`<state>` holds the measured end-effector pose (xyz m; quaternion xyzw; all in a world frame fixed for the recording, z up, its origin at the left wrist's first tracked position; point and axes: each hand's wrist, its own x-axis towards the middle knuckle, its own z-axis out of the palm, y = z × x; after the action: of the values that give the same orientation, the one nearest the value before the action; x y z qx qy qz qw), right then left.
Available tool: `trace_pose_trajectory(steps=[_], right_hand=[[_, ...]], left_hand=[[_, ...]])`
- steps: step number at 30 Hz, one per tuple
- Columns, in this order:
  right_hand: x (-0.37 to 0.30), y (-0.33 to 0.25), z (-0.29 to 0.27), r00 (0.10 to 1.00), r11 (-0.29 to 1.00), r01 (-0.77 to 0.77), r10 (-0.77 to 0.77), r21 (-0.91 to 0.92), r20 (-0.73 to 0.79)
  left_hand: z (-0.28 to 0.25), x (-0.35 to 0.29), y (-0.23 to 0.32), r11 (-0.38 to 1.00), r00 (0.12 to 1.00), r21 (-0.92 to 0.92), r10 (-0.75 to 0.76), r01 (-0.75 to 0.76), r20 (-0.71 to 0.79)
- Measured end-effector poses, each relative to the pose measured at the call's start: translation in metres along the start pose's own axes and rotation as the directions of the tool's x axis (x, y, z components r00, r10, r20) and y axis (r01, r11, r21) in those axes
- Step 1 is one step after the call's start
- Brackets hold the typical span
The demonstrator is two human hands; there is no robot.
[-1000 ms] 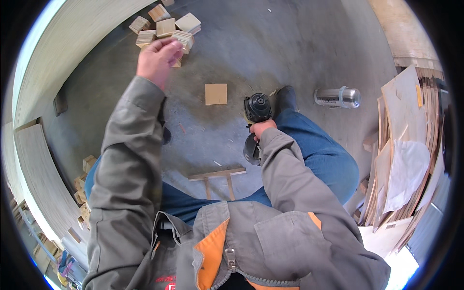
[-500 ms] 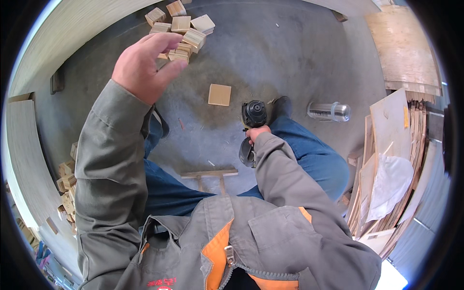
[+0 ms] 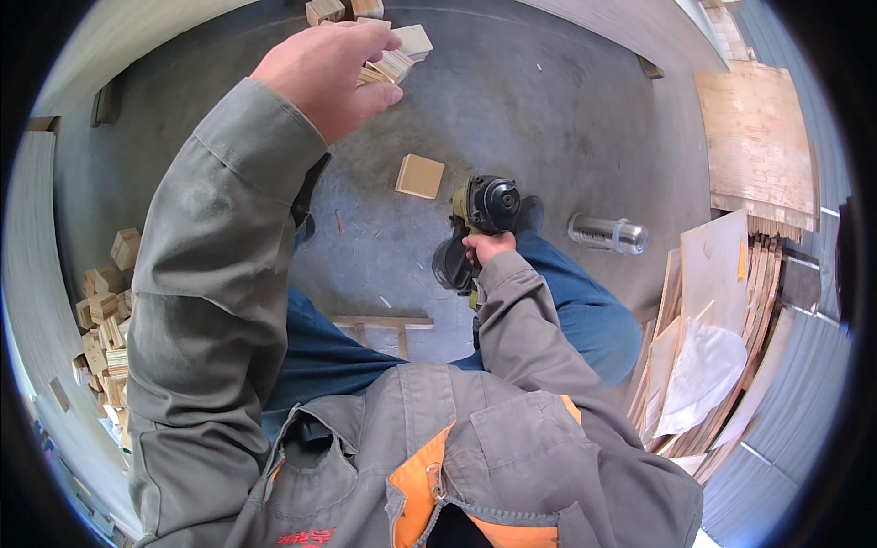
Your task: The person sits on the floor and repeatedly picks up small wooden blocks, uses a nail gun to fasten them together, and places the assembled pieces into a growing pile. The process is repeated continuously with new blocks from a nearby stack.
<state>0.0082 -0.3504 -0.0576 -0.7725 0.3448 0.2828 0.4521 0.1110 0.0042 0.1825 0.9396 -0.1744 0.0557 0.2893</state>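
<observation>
My left hand (image 3: 333,73) reaches over the pile of wooden blocks (image 3: 414,42) on the floor at the far side. Its thumb and fingers are apart, and it is open with nothing visibly gripped; some blocks are hidden beneath it. My right hand (image 3: 489,247) is closed round the handle of a nail gun (image 3: 494,205) with a black round cap and a drum-shaped magazine, held by my right leg. One square wooden block (image 3: 420,176) lies alone on the floor between the pile and the nail gun.
A steel flask (image 3: 607,233) lies on its side right of my right leg. Boards (image 3: 713,283) and a white sheet (image 3: 702,376) lean at the right. More wooden blocks (image 3: 108,310) are heaped at the left, and a wooden frame (image 3: 388,323) lies between my legs.
My left hand has moved rightward and farther out over the block pile, staying open. The nail gun in my right hand has been raised and turned somewhat. The view has shifted slightly.
</observation>
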Motion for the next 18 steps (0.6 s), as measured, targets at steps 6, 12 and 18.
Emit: trace_pose_trajectory(steps=[6, 12, 18], right_hand=[[-0.006, -0.030, 0.013, 0.962, 0.964, 0.264, -0.265, 0.028, 0.071], [-0.001, -0.039, 0.038, 0.966, 0.972, 0.237, -0.233, -0.014, 0.115], [0.022, -0.028, 0.048, 0.961, 0.959, 0.274, -0.269, -0.072, 0.066]], left_hand=[[-0.002, 0.000, -0.001, 0.999, 0.998, 0.029, -0.017, 0.015, 0.062], [-0.002, -0.007, -0.003, 0.997, 0.995, 0.074, -0.035, 0.028, 0.093], [-0.002, -0.008, -0.007, 0.998, 0.992, 0.063, 0.000, -0.008, 0.126]])
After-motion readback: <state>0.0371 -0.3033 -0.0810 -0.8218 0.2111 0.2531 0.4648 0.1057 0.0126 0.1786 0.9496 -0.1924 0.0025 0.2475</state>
